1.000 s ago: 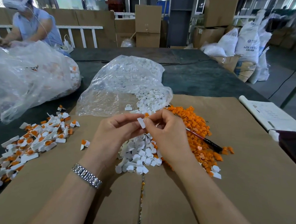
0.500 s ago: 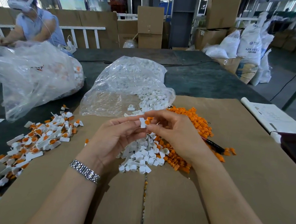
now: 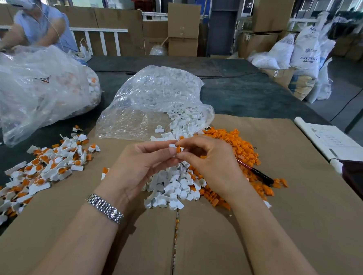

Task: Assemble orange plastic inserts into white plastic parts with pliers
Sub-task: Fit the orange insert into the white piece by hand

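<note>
My left hand point(image 3: 138, 166) pinches a small white plastic part point(image 3: 172, 145) between thumb and fingers. My right hand point(image 3: 213, 162) pinches an orange insert point(image 3: 178, 148) and holds it against that part, above the table. Under my hands lies a heap of loose white parts point(image 3: 173, 190). A pile of orange inserts point(image 3: 243, 151) spreads to the right. A red and black handle of pliers point(image 3: 257, 172) pokes out from under my right hand, lying on the orange pile. Assembled white-and-orange pieces point(image 3: 45, 167) are scattered at the left.
An open clear bag of white parts point(image 3: 157, 102) lies behind my hands. A larger clear bag point(image 3: 39, 90) sits at the far left, with another person point(image 3: 36, 26) behind it. Brown cardboard point(image 3: 299, 219) covers the table. Papers point(image 3: 333, 142) lie at the right edge.
My hands stayed together and lifted slightly from the white heap. The orange insert now shows at the white part between my fingertips.
</note>
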